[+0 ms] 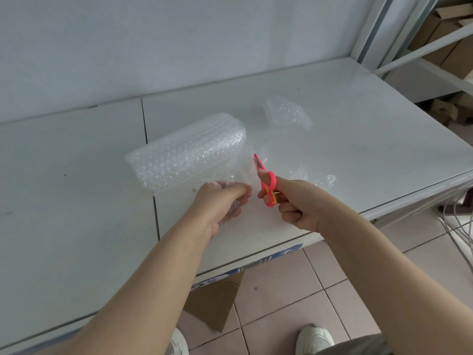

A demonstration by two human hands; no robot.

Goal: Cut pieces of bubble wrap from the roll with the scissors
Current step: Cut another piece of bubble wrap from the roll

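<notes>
The fingers [238, 190] of the left hand [220, 203] are curled closed around the loose free edge of the bubble wrap, bunching the clear sheet in the fist. The fingers [289, 213] of the right hand [297, 203] are closed through the loops of a small pair of pink scissors [266, 183] with a yellow-orange inner trim on the handle. The blades look nearly shut and point up and away from the person, leaning slightly left, with the tip at the edge of the sheet just right of the roll.

The bubble wrap roll [189, 152] lies on its side on the white surface [358, 124], in front of the left hand. Its long axis runs diagonally, from the near left to the far right. The sheet trails off the roll's near side toward the left hand.

A cut piece of bubble wrap [288, 114] lies flat on the surface beyond the scissors, apart from the roll. Another clear piece [314, 178] lies just right of the right hand, near the surface's front edge.

A strip with blue and white printing [256, 262] runs under the front edge of the surface; the writing is too small to read. Brown cardboard [212, 303] lies on the tiled floor [294, 303] below. Cardboard boxes [445, 34] sit on metal shelving at far right.
</notes>
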